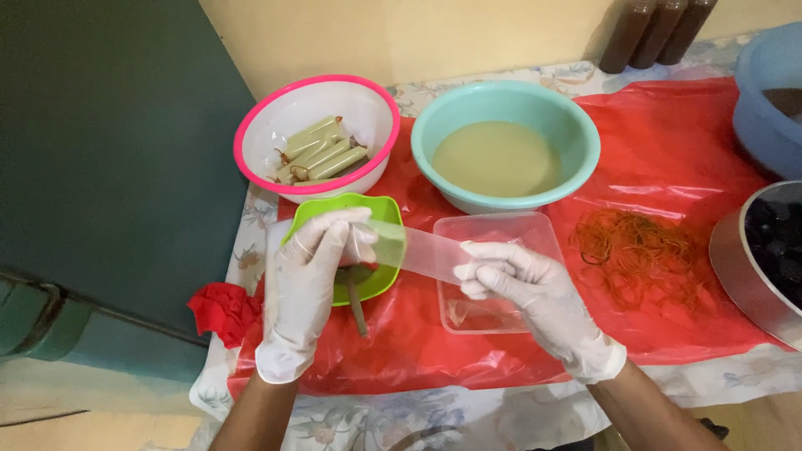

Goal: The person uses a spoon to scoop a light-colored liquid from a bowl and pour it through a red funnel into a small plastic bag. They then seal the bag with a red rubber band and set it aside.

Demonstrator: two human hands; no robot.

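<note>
Both my hands wear white gloves. My left hand (313, 267) pinches one end of a small clear plastic bag (422, 250), and my right hand (522, 284) holds the other end, so the bag is stretched flat between them. Under my left hand sits a green dish (380, 213) with a brown stick-like utensil (357, 309) poking out of it. Beneath my right hand lies a clear plastic tray (535, 230).
A pink-rimmed white bowl (368, 104) holds several filled greenish tubes. A teal basin (576, 125) holds pale green liquid. Rubber bands (639, 250) are heaped on the red plastic sheet (668, 134). A metal pot (739, 267), blue basin (764, 108) and dark bottles (656, 29) stand right.
</note>
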